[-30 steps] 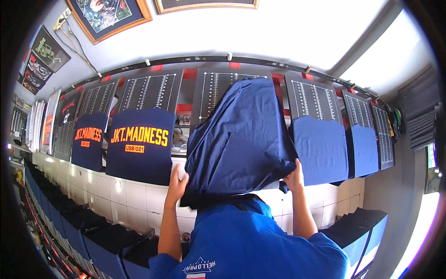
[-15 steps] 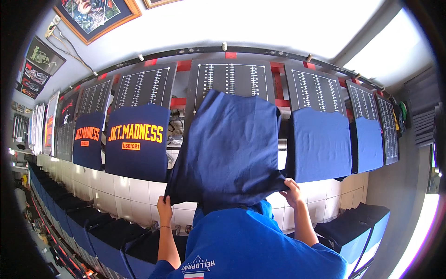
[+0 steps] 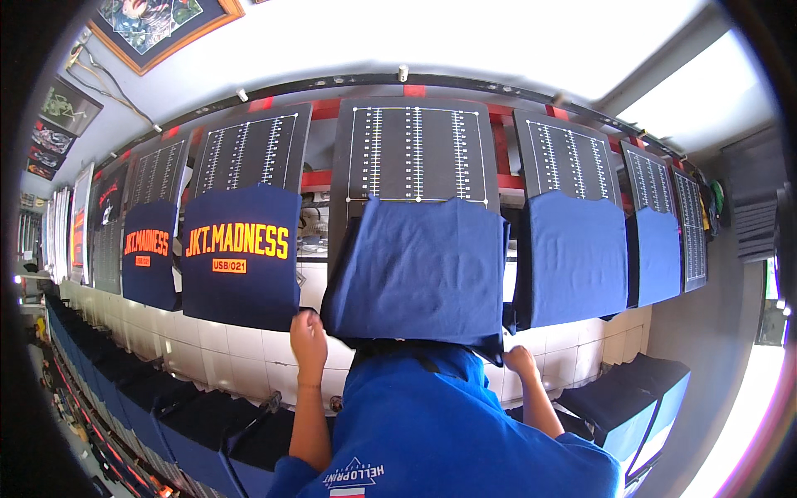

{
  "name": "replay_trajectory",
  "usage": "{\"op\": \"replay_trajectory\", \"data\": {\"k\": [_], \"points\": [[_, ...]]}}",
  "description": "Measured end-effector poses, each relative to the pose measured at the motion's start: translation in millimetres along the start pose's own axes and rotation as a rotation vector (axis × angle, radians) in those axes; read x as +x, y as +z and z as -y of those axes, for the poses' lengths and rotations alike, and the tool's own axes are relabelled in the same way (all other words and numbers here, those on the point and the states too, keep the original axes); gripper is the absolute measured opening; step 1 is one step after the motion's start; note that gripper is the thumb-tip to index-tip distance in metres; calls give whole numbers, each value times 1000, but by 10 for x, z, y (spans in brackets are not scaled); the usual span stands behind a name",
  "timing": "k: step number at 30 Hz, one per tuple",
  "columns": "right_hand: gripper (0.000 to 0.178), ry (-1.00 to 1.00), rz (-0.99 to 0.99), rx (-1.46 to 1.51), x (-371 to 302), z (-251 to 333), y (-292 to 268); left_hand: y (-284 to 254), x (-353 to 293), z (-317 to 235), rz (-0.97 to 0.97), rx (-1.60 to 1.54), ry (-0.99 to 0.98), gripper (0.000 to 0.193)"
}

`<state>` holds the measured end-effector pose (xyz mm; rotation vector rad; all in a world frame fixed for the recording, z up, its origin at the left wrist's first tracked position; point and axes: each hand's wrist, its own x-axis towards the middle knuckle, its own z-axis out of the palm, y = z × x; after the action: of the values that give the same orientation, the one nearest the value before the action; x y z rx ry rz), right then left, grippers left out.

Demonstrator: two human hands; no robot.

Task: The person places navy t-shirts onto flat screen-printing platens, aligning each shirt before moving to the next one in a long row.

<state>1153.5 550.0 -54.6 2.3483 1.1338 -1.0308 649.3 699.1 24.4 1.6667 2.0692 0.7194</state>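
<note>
A plain navy T-shirt (image 3: 419,274) is pulled over the lower part of a black board (image 3: 415,149) with white ruled scales, its hem toward me. Beside the hem's right corner, my right hand (image 3: 521,362) is closed, with the cloth's edge at its fingers. My left hand (image 3: 308,339) is a closed fist in the gap between this shirt and a navy shirt with orange print (image 3: 241,290). A bit of dark cloth shows at its fingertips; which piece it belongs to I cannot tell.
On the left, another printed navy shirt (image 3: 149,286) covers a board. To the right, plain navy shirts (image 3: 574,257) (image 3: 657,253) cover two more. A red and black rail (image 3: 498,149) runs behind. Several cloth-covered boards (image 3: 627,407) stand in a row behind me.
The middle shirt has come down toward me and lies flatter, baring more of the board's scales. My left hand has risen slightly; my right hand has dropped a little.
</note>
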Motion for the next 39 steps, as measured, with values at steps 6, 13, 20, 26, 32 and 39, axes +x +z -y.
{"op": "replay_trajectory", "data": {"k": [6,13,20,26,32,39], "points": [[35,-320,-469,466,438,1097,-1084,542,1195,-756,-37,156,303,55],[45,-677,-932,200,726,2441,-1932,771,1315,-844,25,65,338,27],[25,-726,-616,143,1093,2693,-2204,790,1598,-674,-36,9,296,11],[26,-844,-679,147,1021,2755,-2248,683,1894,-886,-210,134,411,39],[25,-900,-665,80,964,2831,-2335,942,2217,-1248,144,290,512,33],[13,-896,-750,413,967,2754,-2316,808,2314,-1210,316,-59,566,16]]}}
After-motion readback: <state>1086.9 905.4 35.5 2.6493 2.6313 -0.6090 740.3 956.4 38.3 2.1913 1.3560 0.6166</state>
